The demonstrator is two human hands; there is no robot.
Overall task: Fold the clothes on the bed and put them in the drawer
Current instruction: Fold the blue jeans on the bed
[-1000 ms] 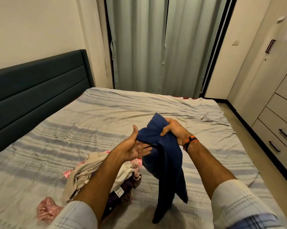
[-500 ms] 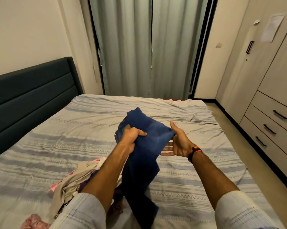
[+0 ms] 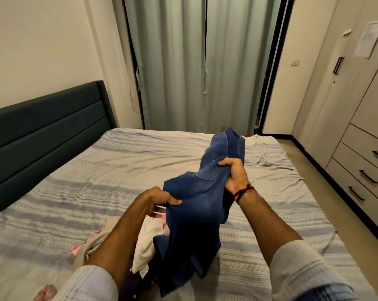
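Currently held: blue jeans (image 3: 196,198) (aloft over the bed (image 3: 96,170)), left hand (image 3: 159,197) pinching one edge, right hand (image 3: 234,172) fingers curled around another.

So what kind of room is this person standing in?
Most likely a bedroom: a bed with a padded headboard, closed curtains behind it, and a wardrobe with drawers along the right wall.

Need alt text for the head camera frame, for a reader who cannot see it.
A person's left hand and right hand each grip a pair of blue jeans, held up above a striped bed. A pile of unfolded clothes lies on the bed below the left arm; closed drawers stand at right, with curtains beyond the bed.
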